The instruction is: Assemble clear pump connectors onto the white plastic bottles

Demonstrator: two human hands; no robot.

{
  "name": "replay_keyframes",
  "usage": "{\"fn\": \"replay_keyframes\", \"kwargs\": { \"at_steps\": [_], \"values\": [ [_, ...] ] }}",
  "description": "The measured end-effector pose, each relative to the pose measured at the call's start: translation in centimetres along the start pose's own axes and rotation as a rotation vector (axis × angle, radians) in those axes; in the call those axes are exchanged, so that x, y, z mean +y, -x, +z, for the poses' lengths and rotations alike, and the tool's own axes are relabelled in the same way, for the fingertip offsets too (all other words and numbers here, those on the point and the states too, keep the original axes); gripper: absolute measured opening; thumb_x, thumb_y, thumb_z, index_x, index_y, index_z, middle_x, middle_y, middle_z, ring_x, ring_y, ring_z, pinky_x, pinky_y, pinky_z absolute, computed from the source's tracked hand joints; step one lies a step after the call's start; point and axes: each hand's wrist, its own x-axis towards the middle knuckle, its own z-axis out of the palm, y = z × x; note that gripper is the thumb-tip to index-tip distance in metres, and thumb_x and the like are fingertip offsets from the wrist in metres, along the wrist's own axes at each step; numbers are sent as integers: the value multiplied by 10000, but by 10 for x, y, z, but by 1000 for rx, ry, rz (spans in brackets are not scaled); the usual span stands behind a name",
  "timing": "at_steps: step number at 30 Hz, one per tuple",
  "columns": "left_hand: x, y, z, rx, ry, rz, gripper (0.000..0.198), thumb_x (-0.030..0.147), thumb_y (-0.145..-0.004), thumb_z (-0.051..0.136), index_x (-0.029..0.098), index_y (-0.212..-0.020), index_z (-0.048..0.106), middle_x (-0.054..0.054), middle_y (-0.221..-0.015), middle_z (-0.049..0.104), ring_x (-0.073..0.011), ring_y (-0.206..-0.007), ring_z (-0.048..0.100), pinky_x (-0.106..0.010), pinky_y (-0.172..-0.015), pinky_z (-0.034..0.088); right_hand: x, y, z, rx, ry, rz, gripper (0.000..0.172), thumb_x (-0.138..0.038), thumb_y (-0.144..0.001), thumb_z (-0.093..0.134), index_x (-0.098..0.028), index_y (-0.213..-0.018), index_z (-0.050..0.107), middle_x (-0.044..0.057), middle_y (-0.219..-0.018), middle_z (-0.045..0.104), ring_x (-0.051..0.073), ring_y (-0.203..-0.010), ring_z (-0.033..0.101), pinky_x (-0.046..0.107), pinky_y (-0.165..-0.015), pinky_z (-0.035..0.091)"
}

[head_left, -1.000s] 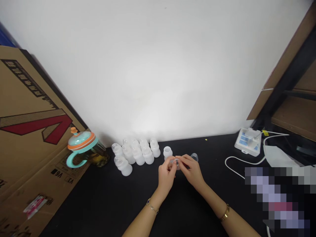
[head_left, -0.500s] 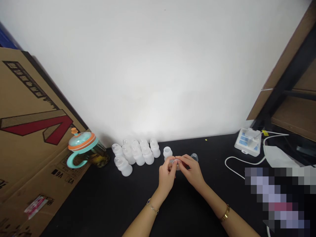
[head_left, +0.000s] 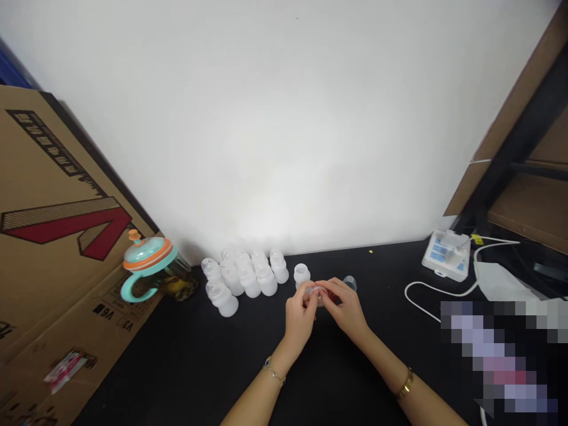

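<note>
My left hand [head_left: 300,316] and my right hand [head_left: 346,309] meet over the black table, fingertips pinched together on a small translucent bottle nipple [head_left: 319,297]. Fingers cover much of it, so its exact shape is partly hidden. Just beyond my left fingers stands a white baby bottle [head_left: 302,273] with an open top. Behind my right fingers lies a clear dome cap [head_left: 350,282], partly covered by the hand. To the left, several white baby bottles [head_left: 248,281] with clear caps stand upright in a close group.
A pitcher [head_left: 155,269] with a turquoise and orange lid stands at the left against a cardboard box [head_left: 53,236]. On the right are a white power strip [head_left: 446,255], its white cable [head_left: 417,284] and a blurred-out patch. A white wall [head_left: 293,130] rises behind the table.
Both hands stay in the same place. The fingertips have shifted slightly, and a little more of the translucent nipple shows between them.
</note>
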Motion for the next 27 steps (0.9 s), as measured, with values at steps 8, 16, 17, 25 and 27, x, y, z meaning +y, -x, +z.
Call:
{"fn": "replay_keyframes", "kwargs": {
  "at_steps": [8, 16, 17, 25, 27],
  "values": [
    [3, 0, -1, -4, -6, -3, 374, 519, -977, 531, 187, -1057, 683, 65, -492, 496, -111, -413, 462, -211, -453, 325, 0, 0, 0, -1, 9, -1, 220, -258, -967, 553, -228, -1032, 762, 33, -781, 651, 162, -627, 577, 269, -569, 479],
    [3, 1, -1, -5, -11, -1, 350, 497, -984, 525, 191, -1058, 679, 65, -492, 505, -106, -408, 455, -206, -449, 325, -2, 1, 0, -1, 3, -2, 223, -255, -968, 550, -224, -1044, 757, 39, -789, 660, 160, -622, 568, 272, -570, 476],
    [3, 2, 0, 2, -16, -3, 346, 498, -985, 522, 194, -1050, 676, 62, -499, 517, -107, -409, 458, -207, -449, 328, -2, 1, 1, 0, 2, 0, 222, -258, -969, 549, -227, -1045, 755, 41, -804, 669, 160, -623, 573, 273, -570, 478],
    [3, 3, -1, 49, -139, 66, 270, 428, -978, 531, 232, -1067, 694, 21, -590, 625, -136, -477, 538, -221, -510, 378, 5, 4, 5, -38, -18, 42, 250, -250, -996, 497, -237, -1130, 707, 59, -943, 701, 181, -743, 653, 275, -611, 514],
    [3, 3, -1, 58, -177, 95, 256, 390, -975, 534, 243, -1099, 703, 4, -642, 671, -148, -513, 575, -229, -543, 401, 6, 4, 4, -45, -6, 42, 260, -232, -989, 488, -235, -1142, 698, 61, -970, 711, 187, -770, 665, 282, -631, 520]
  ]
}}
